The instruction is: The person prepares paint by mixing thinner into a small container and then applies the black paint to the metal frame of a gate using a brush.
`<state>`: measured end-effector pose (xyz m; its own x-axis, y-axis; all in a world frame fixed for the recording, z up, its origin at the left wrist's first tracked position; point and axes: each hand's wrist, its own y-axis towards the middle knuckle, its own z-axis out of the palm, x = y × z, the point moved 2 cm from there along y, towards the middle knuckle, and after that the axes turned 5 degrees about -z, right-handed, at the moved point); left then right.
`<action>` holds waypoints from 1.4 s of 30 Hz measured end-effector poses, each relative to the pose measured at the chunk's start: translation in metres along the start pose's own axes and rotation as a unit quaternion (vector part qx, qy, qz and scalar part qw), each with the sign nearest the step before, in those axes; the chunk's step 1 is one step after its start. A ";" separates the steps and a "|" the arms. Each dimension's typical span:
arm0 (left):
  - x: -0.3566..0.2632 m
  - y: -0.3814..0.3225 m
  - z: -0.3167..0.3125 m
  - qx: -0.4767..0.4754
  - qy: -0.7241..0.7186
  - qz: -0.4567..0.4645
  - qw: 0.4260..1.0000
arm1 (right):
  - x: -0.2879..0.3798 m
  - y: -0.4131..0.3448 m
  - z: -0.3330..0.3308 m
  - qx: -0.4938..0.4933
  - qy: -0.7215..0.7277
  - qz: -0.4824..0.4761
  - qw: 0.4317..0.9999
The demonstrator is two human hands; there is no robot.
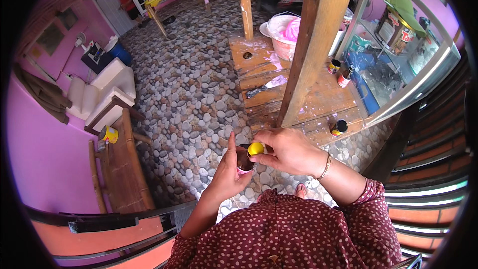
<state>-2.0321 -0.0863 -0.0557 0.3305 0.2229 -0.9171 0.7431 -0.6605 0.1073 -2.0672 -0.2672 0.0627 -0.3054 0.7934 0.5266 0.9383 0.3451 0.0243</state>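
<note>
My left hand (228, 172) holds a small open cup or tin (244, 162) with brown contents and a pink outer side, in front of my body. Over its rim, my right hand (285, 151) grips a small object with a round yellow end (256, 149) between thumb and fingers; what it is exactly, I cannot tell. Beyond my hands, a putty knife (266, 86) lies on the paint-spattered wooden platform (261, 106). An open small can (338, 127) stands near the platform's front edge. Farther back are another small can (334, 66) and a dark bottle with a red label (345, 76).
A wooden post (317, 41) rises from the platform beside a white bucket (282, 41). A glass cabinet (403, 50) stands at the right. On the left, a bamboo bench (125, 164) bears a yellow can (109, 134). A person (127, 4) stands far back near a door.
</note>
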 end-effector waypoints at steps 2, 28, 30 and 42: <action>0.000 -0.003 0.002 0.002 0.012 0.015 1.000 | 0.011 0.005 -0.011 0.084 -0.045 0.083 0.992; -0.074 0.071 0.125 -0.065 0.149 0.120 0.979 | -0.131 -0.121 -0.100 -0.175 -0.023 0.119 0.977; -0.069 0.069 0.133 -0.060 0.130 0.085 0.986 | -0.162 -0.119 -0.133 -0.187 -0.084 0.153 0.967; -0.074 0.113 0.183 0.137 -0.254 -0.034 0.957 | -0.132 -0.119 -0.123 -0.046 0.001 -0.084 0.995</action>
<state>-2.0787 -0.3086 -0.0460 -0.0900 -0.0585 -0.9942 0.5491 -0.8357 -0.0005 -2.1179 -0.4751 0.0949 -0.4585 0.7274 0.5106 0.8852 0.4248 0.1897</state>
